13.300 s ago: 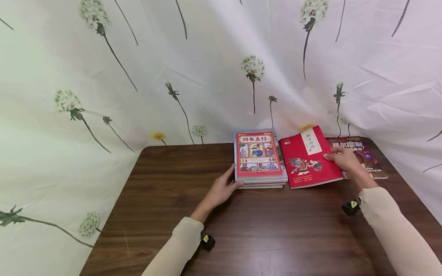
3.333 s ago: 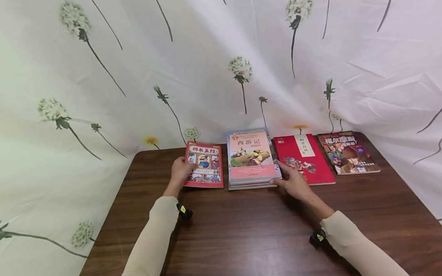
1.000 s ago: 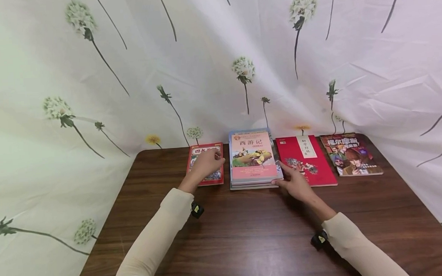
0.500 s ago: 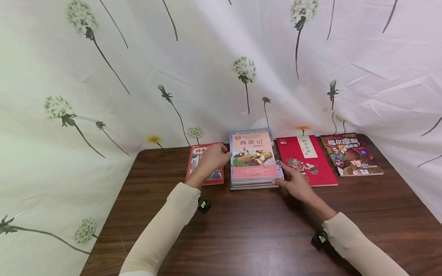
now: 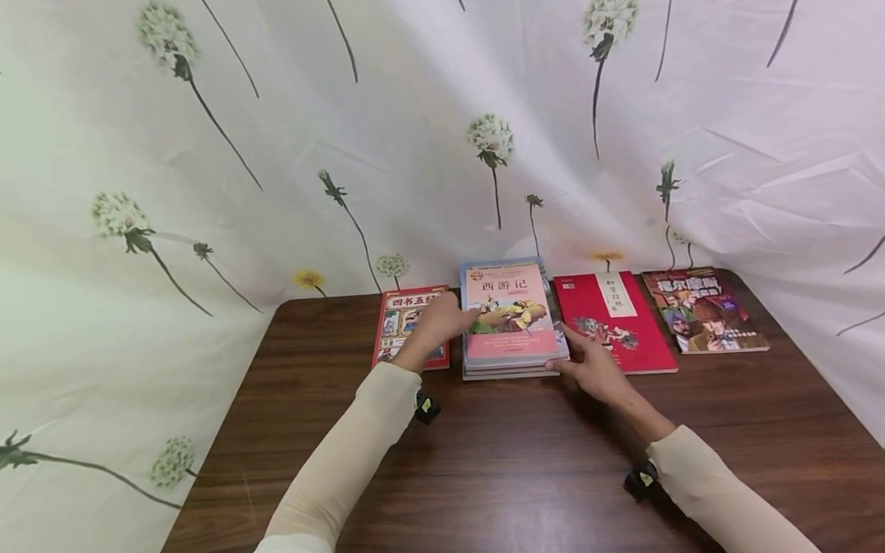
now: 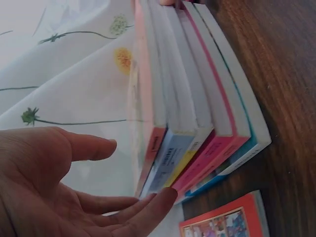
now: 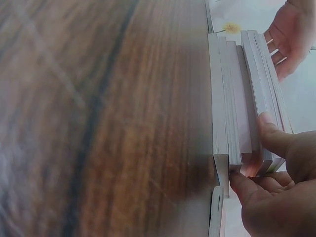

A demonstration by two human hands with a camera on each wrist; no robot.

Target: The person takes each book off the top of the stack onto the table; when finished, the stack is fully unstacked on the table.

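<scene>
As the head view shows, my left grip, loosely spread, is beside the pink 西游记 book atop the stack, seemingly to take it. Left wrist: its spine wants a pinch. Right wrist: my right grip clasps the stack's corner.

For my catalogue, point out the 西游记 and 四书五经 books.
西游记 book (image 5: pixel 510 313), head view: middle of its front cover.
四书五经 book (image 5: pixel 396 325), head view: left part of its partly hidden front cover.
</scene>
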